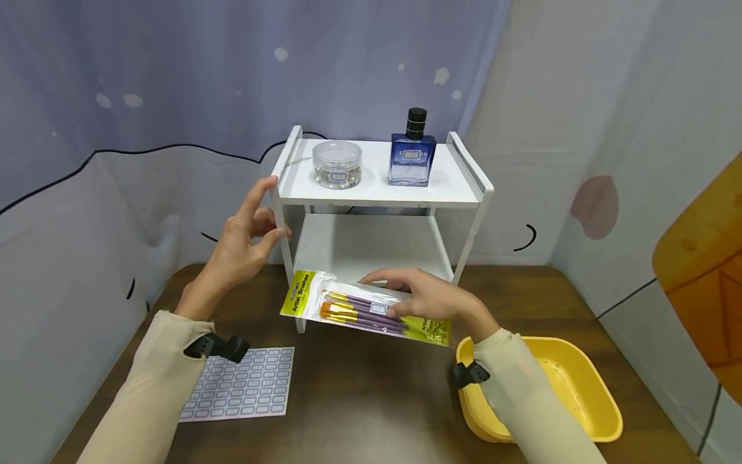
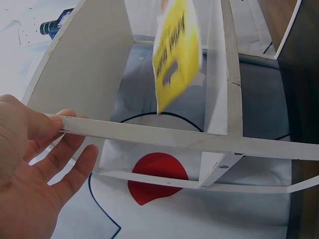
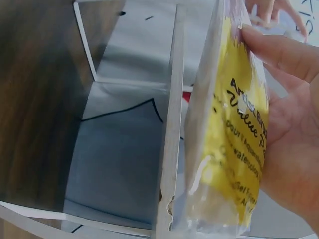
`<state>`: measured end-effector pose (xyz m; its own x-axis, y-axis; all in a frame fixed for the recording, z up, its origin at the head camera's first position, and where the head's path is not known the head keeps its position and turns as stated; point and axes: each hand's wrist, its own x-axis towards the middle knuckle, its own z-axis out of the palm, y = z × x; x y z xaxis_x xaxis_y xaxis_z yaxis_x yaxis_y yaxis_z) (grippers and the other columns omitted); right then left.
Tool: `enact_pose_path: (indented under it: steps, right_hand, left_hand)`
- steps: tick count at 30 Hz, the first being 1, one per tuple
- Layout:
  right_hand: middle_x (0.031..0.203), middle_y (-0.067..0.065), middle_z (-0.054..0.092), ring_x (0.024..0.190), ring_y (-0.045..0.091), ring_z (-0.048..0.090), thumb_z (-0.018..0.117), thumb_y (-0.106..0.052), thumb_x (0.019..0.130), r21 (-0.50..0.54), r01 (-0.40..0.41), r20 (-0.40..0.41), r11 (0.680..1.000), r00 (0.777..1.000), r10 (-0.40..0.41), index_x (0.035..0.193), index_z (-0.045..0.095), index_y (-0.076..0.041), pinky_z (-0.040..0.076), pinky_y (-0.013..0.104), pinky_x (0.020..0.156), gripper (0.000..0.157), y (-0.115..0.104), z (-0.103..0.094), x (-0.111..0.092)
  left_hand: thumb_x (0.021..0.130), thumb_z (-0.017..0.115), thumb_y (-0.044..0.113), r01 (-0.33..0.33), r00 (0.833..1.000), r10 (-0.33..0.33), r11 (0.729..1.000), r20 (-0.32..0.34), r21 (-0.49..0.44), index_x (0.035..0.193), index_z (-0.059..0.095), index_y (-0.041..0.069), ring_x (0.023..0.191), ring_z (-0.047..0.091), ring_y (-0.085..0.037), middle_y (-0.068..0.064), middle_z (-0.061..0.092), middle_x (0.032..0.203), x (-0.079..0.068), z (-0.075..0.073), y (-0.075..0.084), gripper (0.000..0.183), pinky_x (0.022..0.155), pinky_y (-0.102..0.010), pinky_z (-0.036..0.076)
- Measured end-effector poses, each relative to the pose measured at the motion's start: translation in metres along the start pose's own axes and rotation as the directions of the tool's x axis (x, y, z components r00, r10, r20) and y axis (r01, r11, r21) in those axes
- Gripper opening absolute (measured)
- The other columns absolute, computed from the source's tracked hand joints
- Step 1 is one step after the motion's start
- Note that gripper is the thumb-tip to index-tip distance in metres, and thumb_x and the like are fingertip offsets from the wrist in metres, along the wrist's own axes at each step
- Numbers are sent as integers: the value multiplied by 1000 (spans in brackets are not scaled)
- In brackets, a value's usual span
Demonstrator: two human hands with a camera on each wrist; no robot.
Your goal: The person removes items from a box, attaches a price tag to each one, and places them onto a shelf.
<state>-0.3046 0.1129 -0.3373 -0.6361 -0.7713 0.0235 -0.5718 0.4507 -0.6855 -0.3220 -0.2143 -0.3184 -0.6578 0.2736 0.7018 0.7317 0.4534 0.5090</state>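
Observation:
My right hand point(image 1: 426, 293) grips a clear packet of artist brushes point(image 1: 348, 312), thumb on its face and fingers behind. The packet has yellow printed ends, purple-handled brushes and a small label. It is in front of the lower shelf of a white two-tier rack point(image 1: 371, 235). In the right wrist view, the packet's yellow end point(image 3: 234, 124) overlaps the rack close to the shelf edge. My left hand point(image 1: 240, 241) holds the rack's front left post. The left wrist view shows the thumb on one side of that post point(image 2: 144, 134) and fingers beyond it.
On the top shelf stand a round clear jar point(image 1: 337, 164) and a blue perfume bottle point(image 1: 412, 154) with a black cap. A sheet of labels point(image 1: 246, 383) lies at the table's left. A yellow basin point(image 1: 603, 393) sits at the right, partly behind my right forearm.

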Motion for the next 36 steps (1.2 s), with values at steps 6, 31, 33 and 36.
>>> enact_pose_path:
  steps: [6,31,33,36]
  right_hand:
    - [109,14,71,93,17,63,67,4,87,6,-8,-8,1000,1000,8,143,51,-4,51,30,87,59,12,-17,19]
    - [119,17,69,92,23,62,68,3,84,-205,-119,-102,971,990,99,139,58,-7,51,36,82,57,23,-36,55]
    - [116,17,69,90,23,61,68,2,85,-231,-126,-109,965,989,103,139,58,-7,51,36,81,56,23,-38,57]
    - [111,16,70,89,23,60,68,2,85,-253,-139,-116,957,987,113,138,58,-7,51,36,80,55,24,-40,61]
  left_hand:
    - [87,61,-19,-3,1000,3,1000,-7,-23,152,30,13,75,63,-15,-17,68,83,0,2,0,79,76,-11,47]
    - [88,57,-19,-14,1000,13,998,-24,-67,151,29,10,75,62,-7,-20,67,83,0,3,0,75,74,-11,47]
    - [88,58,-19,-14,1000,12,997,-27,-73,151,30,10,75,62,-7,-20,67,82,0,3,-1,75,73,-11,48]
    - [87,58,-20,-13,999,11,997,-31,-78,151,30,10,74,62,-8,-20,67,81,0,3,-1,76,73,-11,48]
